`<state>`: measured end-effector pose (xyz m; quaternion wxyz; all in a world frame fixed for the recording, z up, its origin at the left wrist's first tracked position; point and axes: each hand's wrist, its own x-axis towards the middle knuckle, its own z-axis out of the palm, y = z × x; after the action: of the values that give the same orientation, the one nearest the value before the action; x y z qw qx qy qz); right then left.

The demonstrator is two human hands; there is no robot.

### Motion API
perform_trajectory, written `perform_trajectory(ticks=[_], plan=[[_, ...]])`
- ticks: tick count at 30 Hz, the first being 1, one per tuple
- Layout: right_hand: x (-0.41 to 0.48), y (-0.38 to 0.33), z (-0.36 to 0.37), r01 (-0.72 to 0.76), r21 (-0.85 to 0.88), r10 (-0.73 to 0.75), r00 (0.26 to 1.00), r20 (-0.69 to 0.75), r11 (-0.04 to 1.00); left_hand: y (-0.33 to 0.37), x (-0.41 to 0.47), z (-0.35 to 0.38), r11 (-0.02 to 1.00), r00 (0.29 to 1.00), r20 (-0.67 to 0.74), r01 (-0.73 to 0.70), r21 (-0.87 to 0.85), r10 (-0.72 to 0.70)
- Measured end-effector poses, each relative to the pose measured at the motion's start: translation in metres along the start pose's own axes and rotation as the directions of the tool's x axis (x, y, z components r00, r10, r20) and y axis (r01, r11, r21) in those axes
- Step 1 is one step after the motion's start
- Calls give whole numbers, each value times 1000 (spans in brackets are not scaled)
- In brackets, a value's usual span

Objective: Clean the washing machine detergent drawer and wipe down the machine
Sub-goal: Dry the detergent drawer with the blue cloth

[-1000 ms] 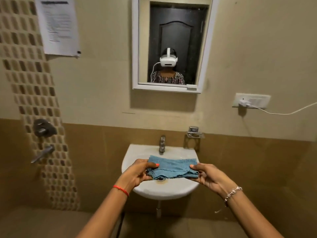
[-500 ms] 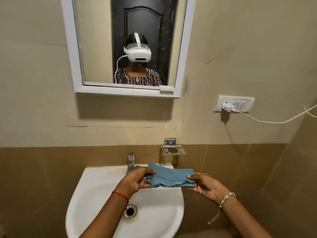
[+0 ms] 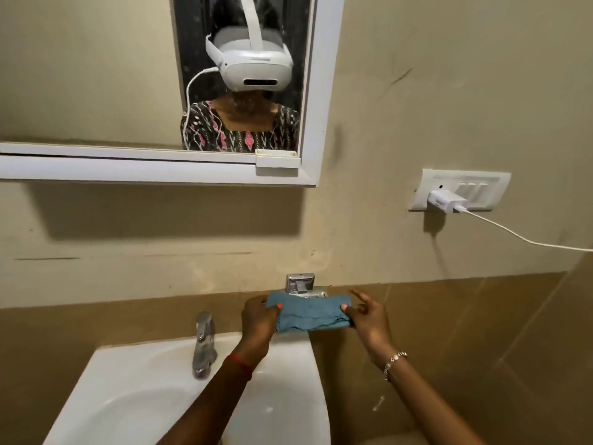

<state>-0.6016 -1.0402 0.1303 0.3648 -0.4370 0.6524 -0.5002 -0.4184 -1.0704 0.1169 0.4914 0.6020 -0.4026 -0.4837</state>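
From the head camera, both hands hold a blue cloth (image 3: 309,313) stretched flat between them in the air, above the far right corner of the sink (image 3: 134,396). The cloth is soft woven fabric, folded into a wide rectangle with a rumpled, layered lower edge. The left hand (image 3: 258,322) pinches the cloth's left end, thumb on the near face and fingers curled behind. The right hand (image 3: 369,319) pinches the right end with its thumb, while its index finger points up and away, free of the fabric. A red thread (image 3: 240,366) circles the left wrist; a beaded metal bracelet (image 3: 394,359) hangs on the right.

Just behind the cloth's upper edge, a shiny square metal holder (image 3: 300,284) is fixed to the wall; whether the cloth touches it cannot be told. The sink is smooth white ceramic with a rounded bowl, and a chrome tap (image 3: 202,345) stands at its far edge, left of the left hand. Glossy brown tiles cover the lower wall and matte beige paint the upper. Higher on the wall is a white-framed mirror (image 3: 308,91), which reflects a white headset (image 3: 253,69). To the right, a white charger (image 3: 446,202) sits in a switch plate (image 3: 462,189), its cable (image 3: 519,236) trailing right.
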Motion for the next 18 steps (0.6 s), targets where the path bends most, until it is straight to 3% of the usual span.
perform_trajectory(ticks=[9,13,16,18], plan=[[51,16,22,263,-368,-201,959,199,892,-4,28,26,988,979,-190,-45,147,73],[57,30,21,349,-425,-258,931,257,835,-11,30,29,977,973,-221,-19,214,67],[59,43,22,497,-470,-413,868,277,729,-19,33,26,864,955,-167,-138,484,246],[61,52,25,570,-508,-430,821,375,646,-24,29,23,692,896,-42,-310,652,442]])
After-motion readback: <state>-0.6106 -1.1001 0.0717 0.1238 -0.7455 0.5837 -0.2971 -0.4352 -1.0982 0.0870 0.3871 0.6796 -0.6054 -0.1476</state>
